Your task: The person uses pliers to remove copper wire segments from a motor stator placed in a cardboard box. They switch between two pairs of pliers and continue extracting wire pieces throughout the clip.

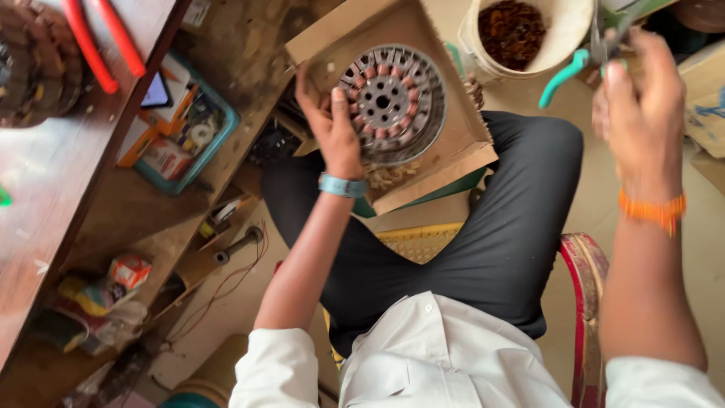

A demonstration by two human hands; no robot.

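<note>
Workshop clutter is crowding the wooden surface (pixel 45 174) to your left. Your left hand (pixel 330 125) is gripping the round motor stator (pixel 393 102) by its edge, holding it on a cardboard sheet (pixel 453 151) across your lap. Your right hand (pixel 630 106) is closing its grip around green-handled pliers (pixel 574 64), raised beside a white bucket (pixel 563 34).

A worn wooden bench (pixel 53 189) fills the left side, its top scuffed and glossy where daylight strikes it. Under the bench's edge a lower shelf (pixel 226 68) of rough, stained wood runs alongside, holding a teal tray (pixel 219 140) of small clutter. Further down the shelf from the tray lie a short metal rod (pixel 238 245) and thin red wires (pixel 226 283). Right of the bench the floor (pixel 581 219) is pale, dusty concrete. A chair (pixel 585 287) with a red frame and yellow woven seat stands on it. The light is soft and even.
</note>
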